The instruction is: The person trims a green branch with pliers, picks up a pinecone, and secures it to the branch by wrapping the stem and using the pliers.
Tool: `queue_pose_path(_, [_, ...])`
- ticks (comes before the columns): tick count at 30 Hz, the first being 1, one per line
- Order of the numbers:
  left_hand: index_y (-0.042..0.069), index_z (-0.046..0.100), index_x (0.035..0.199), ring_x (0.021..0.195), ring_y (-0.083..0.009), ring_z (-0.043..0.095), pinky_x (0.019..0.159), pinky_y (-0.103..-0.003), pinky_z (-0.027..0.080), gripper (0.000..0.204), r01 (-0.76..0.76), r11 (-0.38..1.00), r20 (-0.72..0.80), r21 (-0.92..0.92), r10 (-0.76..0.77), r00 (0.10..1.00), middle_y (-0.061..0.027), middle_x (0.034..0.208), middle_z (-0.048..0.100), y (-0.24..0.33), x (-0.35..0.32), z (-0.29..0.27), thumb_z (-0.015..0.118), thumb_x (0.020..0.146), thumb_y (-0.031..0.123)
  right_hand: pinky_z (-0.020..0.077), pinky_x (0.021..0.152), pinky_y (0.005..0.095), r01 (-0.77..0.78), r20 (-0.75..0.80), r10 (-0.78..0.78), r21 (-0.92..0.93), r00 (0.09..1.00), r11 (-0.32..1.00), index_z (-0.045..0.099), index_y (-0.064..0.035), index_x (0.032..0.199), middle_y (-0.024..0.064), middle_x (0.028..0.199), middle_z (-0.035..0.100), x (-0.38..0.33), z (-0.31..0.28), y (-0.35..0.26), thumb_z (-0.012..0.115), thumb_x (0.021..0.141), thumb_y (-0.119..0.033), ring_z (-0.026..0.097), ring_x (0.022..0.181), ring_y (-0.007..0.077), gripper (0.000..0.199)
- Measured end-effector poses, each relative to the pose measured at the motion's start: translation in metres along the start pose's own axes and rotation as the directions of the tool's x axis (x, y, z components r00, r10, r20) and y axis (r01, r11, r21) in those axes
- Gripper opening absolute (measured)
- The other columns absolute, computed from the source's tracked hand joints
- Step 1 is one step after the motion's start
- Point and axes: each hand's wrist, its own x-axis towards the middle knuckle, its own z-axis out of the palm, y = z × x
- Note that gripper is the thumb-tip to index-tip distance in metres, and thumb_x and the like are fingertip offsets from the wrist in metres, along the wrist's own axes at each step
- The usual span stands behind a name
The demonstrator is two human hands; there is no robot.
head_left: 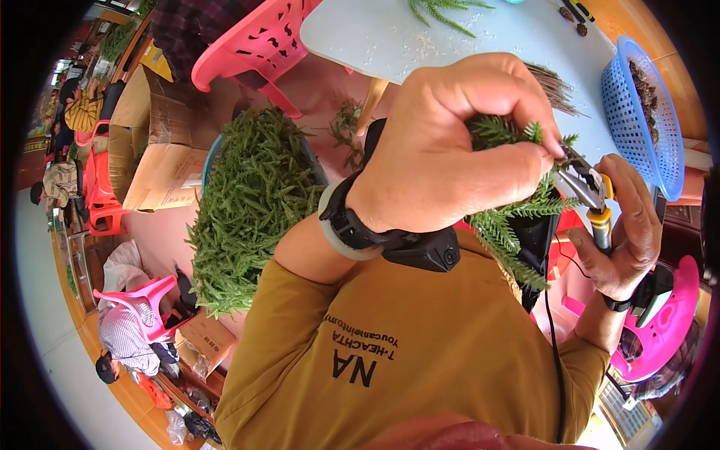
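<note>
My left hand (pixel 450 142) is raised at the centre, with thumb and fingertips pinched on a green pine sprig (pixel 499 229). Its needled branches spread out below and behind the fingers. On the right, my right hand (pixel 630 225) holds pliers with yellow handles (pixel 589 184). Their metal jaws point up to the left and meet the sprig close to my left fingertips. Whether the jaws grip a stem or wire there, I cannot tell. My left palm and fingers hide part of the sprig. A black device is strapped at my left wrist.
Ahead is a pale table (pixel 360 34) bearing a loose green sprig (pixel 446 11), a bundle of thin brown sticks (pixel 551 88) and a blue basket (pixel 626 105). A tub heaped with green sprigs (pixel 251 210) stands left, near a cardboard box (pixel 165 176). Pink chairs (pixel 255 45) and other people are around.
</note>
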Motion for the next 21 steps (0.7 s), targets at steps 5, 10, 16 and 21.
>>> queue_pose_path(5, [0.002, 0.062, 0.072, 0.066, -0.0084, 0.052, 0.058, -0.023, 0.04, 0.011, 0.007, 0.999, -0.095, 0.053, -0.002, 0.995, -0.0043, 0.073, 0.057, 0.001, 0.0, 0.003, 0.058, 0.064, -0.005, 0.045, 0.08, 0.0305, -0.082, -0.021, 0.082, -0.003, 0.996, 0.997, 0.054, 0.0046, 0.115, 0.0187, 0.107, 0.057, -0.006, 0.002, -0.003, 0.072, 0.055, -0.003, 0.057, 0.095, 0.0237, 0.063])
queue_pose_path(10, [0.003, 0.061, 0.071, 0.067, -0.0106, 0.053, 0.06, -0.024, 0.041, 0.011, -0.103, 0.981, -0.155, 0.164, 0.129, 0.979, -0.0043, 0.074, 0.057, 0.002, -0.001, 0.007, 0.058, 0.063, -0.004, 0.0452, 0.079, 0.0299, -0.132, 0.006, 0.132, 0.001, 0.991, 0.991, 0.054, 0.0047, 0.115, 0.0179, 0.106, 0.057, -0.009, 0.002, -0.004, 0.071, 0.056, -0.003, 0.057, 0.094, 0.0227, 0.062])
queue_pose_path(16, [0.004, 0.059, 0.069, 0.066, -0.0126, 0.053, 0.061, -0.025, 0.041, 0.011, -0.138, 0.969, -0.17, 0.205, 0.174, 0.97, -0.0044, 0.074, 0.055, 0.0, 0.0, 0.006, 0.058, 0.062, -0.005, 0.0456, 0.079, 0.0291, -0.141, -0.032, 0.14, -0.01, 0.99, 0.99, 0.053, 0.0055, 0.115, 0.0174, 0.106, 0.058, -0.011, 0.007, -0.007, 0.071, 0.055, -0.001, 0.057, 0.092, 0.0219, 0.063])
queue_pose_path(21, [0.003, 0.057, 0.068, 0.065, -0.0147, 0.053, 0.059, -0.026, 0.041, 0.011, -0.176, 0.954, -0.175, 0.244, 0.221, 0.959, -0.0055, 0.074, 0.055, -0.002, 0.001, 0.006, 0.058, 0.06, -0.004, 0.046, 0.078, 0.0288, -0.135, -0.056, 0.137, 0.033, 0.989, 0.99, 0.052, 0.007, 0.115, 0.0174, 0.103, 0.058, -0.009, 0.012, -0.011, 0.071, 0.056, 0.0, 0.057, 0.09, 0.0208, 0.063])
